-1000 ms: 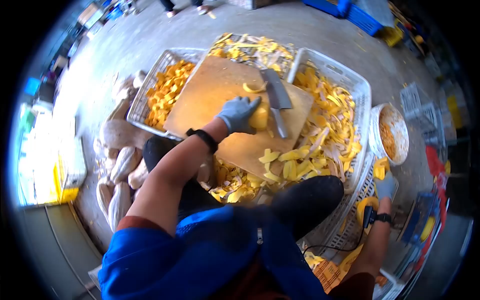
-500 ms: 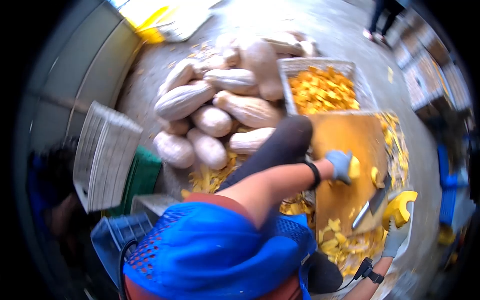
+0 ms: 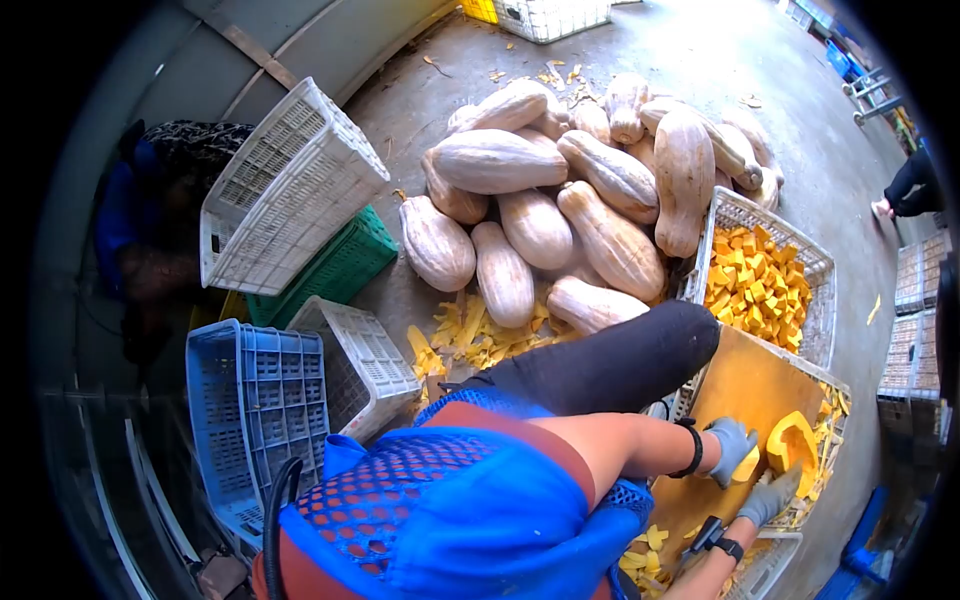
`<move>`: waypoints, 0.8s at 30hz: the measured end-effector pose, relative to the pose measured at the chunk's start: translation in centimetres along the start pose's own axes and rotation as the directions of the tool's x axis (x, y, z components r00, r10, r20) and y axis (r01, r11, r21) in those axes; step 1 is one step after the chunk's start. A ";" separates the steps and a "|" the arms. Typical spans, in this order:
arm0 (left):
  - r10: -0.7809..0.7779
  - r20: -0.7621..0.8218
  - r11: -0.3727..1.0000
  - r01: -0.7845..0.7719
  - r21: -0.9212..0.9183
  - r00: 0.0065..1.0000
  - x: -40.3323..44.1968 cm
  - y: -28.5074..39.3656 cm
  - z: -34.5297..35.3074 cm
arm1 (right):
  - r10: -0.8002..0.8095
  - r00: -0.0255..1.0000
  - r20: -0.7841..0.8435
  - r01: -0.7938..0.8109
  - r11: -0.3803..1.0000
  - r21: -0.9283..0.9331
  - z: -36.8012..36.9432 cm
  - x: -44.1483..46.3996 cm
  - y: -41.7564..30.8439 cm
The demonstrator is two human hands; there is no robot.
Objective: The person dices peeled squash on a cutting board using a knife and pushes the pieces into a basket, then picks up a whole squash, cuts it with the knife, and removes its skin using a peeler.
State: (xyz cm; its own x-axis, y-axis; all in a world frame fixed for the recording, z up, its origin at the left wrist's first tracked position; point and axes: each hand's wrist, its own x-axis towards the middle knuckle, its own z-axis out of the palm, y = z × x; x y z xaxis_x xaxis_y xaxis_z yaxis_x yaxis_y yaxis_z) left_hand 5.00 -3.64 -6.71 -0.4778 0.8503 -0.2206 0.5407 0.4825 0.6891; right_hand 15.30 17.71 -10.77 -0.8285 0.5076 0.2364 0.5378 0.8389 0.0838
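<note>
My left hand (image 3: 732, 449), in a grey-blue glove, is closed on a small piece of peeled pumpkin (image 3: 746, 466) over the wooden cutting board (image 3: 745, 375). Close to its right, my gloved right hand (image 3: 772, 496) grips a larger, hollowed pumpkin chunk (image 3: 790, 440) from below. This chunk has a curved outer side and a scooped-out middle. The right fingers are partly hidden by the chunk. The knife that lay on the board cannot be made out now.
Beyond the board stands a white crate (image 3: 822, 262) of orange pumpkin cubes (image 3: 755, 285). Whole pale pumpkins (image 3: 610, 235) are heaped ahead, with peelings (image 3: 480, 330) on the floor. A blue crate (image 3: 265, 410), white crate (image 3: 290, 200) and green crate (image 3: 345, 260) stand left. Another person's leg (image 3: 912, 185) shows at far right.
The view has swung left, so everything sits further right or lower. My right hand has brought the large pumpkin chunk inward over the board, next to my left hand and its piece.
</note>
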 end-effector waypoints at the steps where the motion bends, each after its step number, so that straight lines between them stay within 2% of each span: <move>1: -0.004 -0.029 1.000 0.003 -0.024 1.000 0.3 -0.3 0.3 | 0.151 0.983 -0.109 -0.150 0.989 0.012 0.5 -1.2 -0.2; 2: -0.004 -0.054 0.999 0.002 -0.046 0.999 0.6 -0.5 0.8 | 0.301 0.929 -0.215 -0.300 0.953 0.038 1.3 -2.5 -0.1; 4: 0.061 -0.073 0.997 -0.065 -0.050 0.995 0.7 -0.6 0.8 | 0.080 0.990 -0.113 -0.053 0.973 0.227 4.3 -5.7 3.3; 5: 0.098 -0.089 0.995 -0.098 0.009 0.991 0.1 -0.2 0.5 | 0.050 0.999 0.001 -0.047 0.929 0.368 6.4 -9.4 5.2; 6: 0.135 -0.104 0.989 -0.128 0.069 0.985 -0.3 0.1 0.1 | 0.129 0.809 0.573 -0.047 0.987 -0.155 6.5 -10.6 5.3; 7: 0.083 -0.011 0.997 -0.083 -0.009 0.996 -0.1 0.2 -0.6 | 0.006 0.952 0.305 0.056 0.980 -0.193 8.0 -14.9 6.2; 8: 0.096 -0.046 0.990 -0.090 0.105 0.994 1.3 -0.8 2.2 | -0.047 0.997 -0.064 0.054 0.993 0.102 4.4 -16.2 2.7; 9: 0.037 0.046 0.998 -0.039 0.055 0.998 1.5 -0.3 1.7 | 0.006 0.994 0.112 -0.015 0.996 0.083 2.2 -16.7 -0.3; 10: 0.018 0.028 0.998 -0.019 0.055 0.999 1.5 -1.3 1.4 | 0.061 0.955 0.289 -0.076 0.996 0.040 0.0 -17.5 -3.1; 11: -0.032 0.100 0.997 0.024 0.079 0.994 1.5 -1.4 -0.2 | 0.112 0.886 0.451 -0.116 0.993 -0.020 -2.4 -18.3 -5.9; 12: 0.025 0.059 0.989 -0.034 0.145 0.998 2.7 -2.3 0.0 | -0.037 0.987 0.157 0.042 0.999 -0.026 -0.3 -21.0 -6.5; 14: 0.028 0.126 0.992 -0.044 0.118 0.992 2.8 -1.2 -0.2 | 0.049 0.912 0.407 -0.061 0.998 0.017 -3.6 -24.4 -8.0; 17: 0.043 0.165 0.990 -0.065 0.129 0.985 3.1 -1.2 -0.1 | -0.027 0.850 0.526 -0.121 0.962 0.246 -7.5 -28.8 -5.7; 18: 0.044 0.129 0.984 -0.065 0.164 0.991 3.0 -1.3 0.2 | 0.016 0.825 0.565 -0.161 0.965 0.208 -9.1 -29.9 -4.9; 19: 0.084 0.158 0.986 -0.106 0.131 0.984 3.2 -1.3 0.7 | 0.093 0.759 0.644 -0.293 0.933 0.211 -11.2 -30.0 -4.2; 20: 0.087 0.160 0.989 -0.104 0.100 0.983 3.3 -1.2 1.3 | 0.177 0.577 0.797 -0.261 0.965 -0.025 -11.0 -30.7 -2.3; 21: 0.024 0.076 0.996 -0.030 0.085 0.997 2.7 -2.6 -0.2 | 0.308 0.305 0.901 -0.345 0.918 -0.197 -11.1 -27.3 -1.1; 22: -0.089 0.064 0.989 0.080 0.128 0.994 1.6 -1.9 -1.9 | 0.235 0.364 0.901 -0.302 0.945 -0.125 -7.1 -27.6 1.7; 23: -0.170 0.016 0.973 0.165 0.159 0.985 1.5 -2.8 -1.2 | 0.149 0.724 0.673 -0.312 0.942 0.127 -5.7 -27.3 3.3; 24: -0.149 -0.016 0.973 0.149 0.175 0.989 0.1 -2.4 -0.5 | 0.204 0.867 0.456 -0.420 0.792 0.444 -4.4 -26.2 2.8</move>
State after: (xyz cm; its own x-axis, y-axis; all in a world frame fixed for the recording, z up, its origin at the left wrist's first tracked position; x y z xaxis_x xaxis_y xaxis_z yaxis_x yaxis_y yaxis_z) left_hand 3.35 -4.77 -8.04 -0.5637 0.7658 -0.3097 0.5764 0.6332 0.5166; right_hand 39.21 5.90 -12.42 -0.6794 0.7003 -0.2192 0.7043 0.5385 -0.4625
